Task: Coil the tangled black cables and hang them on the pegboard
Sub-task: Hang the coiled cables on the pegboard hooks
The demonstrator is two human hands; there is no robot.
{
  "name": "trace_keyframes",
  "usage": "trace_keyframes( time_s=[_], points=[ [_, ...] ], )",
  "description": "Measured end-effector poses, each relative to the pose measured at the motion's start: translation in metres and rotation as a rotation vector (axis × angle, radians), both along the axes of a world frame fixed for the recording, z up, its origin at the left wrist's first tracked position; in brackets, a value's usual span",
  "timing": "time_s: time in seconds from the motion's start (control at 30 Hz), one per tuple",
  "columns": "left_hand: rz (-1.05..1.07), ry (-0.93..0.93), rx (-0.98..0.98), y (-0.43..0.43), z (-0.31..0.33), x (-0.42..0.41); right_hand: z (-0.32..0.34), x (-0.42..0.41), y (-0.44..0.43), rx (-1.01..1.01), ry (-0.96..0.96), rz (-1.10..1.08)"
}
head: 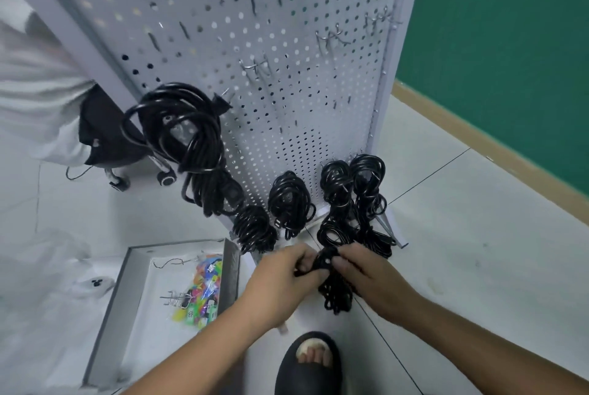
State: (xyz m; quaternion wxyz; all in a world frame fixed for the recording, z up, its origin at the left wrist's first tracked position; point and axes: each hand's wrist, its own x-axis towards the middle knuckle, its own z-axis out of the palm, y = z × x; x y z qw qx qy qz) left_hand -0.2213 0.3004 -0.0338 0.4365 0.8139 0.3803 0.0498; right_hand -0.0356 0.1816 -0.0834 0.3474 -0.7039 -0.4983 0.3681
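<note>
Left hand (283, 270) and right hand (360, 267) both grip 1 black cable bundle (333, 294), held low above the floor, just near of the pegboard (255, 28) foot. Probably pinching the top wraps so the loops don't spring. Finished coils (288, 200) fill the low pegs; free hooks (255, 66) sit higher.

Bare pegboard above, crowded along the bottom

The pegboard (287, 28) has its middle and upper face bare except for scattered empty hooks (331, 40) — free reach there. A large coil (188, 139) fills its left side. Four smaller coils (288, 200) crowd the bottom edge, just behind the left hand (280, 270) and right hand (360, 267), which grip a cable bundle (331, 289). A grey tray (105, 315) blocks the floor on the left — the tiled floor (462, 219) on the right lies open.
</note>
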Motion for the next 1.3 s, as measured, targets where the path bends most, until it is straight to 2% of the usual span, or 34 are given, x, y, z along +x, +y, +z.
trace_keyframes(
  time_s=[0.17,0.33,0.43,0.7,0.93,1.13,1.3],
  points=[
    [0.000,-0.125,0.272,0.013,0.083,0.011,0.082,0.009,0.022,0.251,-0.031,-0.118],
    [0.038,-0.147,0.803,0.024,0.157,0.022,0.147,0.012,0.050,0.434,-0.116,-0.204],
    [0.074,-0.186,0.958,0.036,0.189,0.026,0.174,0.011,0.069,0.509,-0.122,-0.234],
    [0.181,-0.113,1.042,0.079,0.233,0.033,0.212,0.009,0.127,0.563,-0.152,-0.240],
    [0.236,0.002,0.988,0.107,0.239,0.049,0.206,0.011,0.167,0.440,-0.273,-0.256],
    [0.240,-0.033,0.963,0.111,0.236,0.050,0.198,0.020,0.165,0.388,-0.303,-0.234],
    [0.199,-0.183,1.023,0.085,0.233,0.036,0.168,0.031,0.131,0.364,-0.335,-0.230]
  ],
)
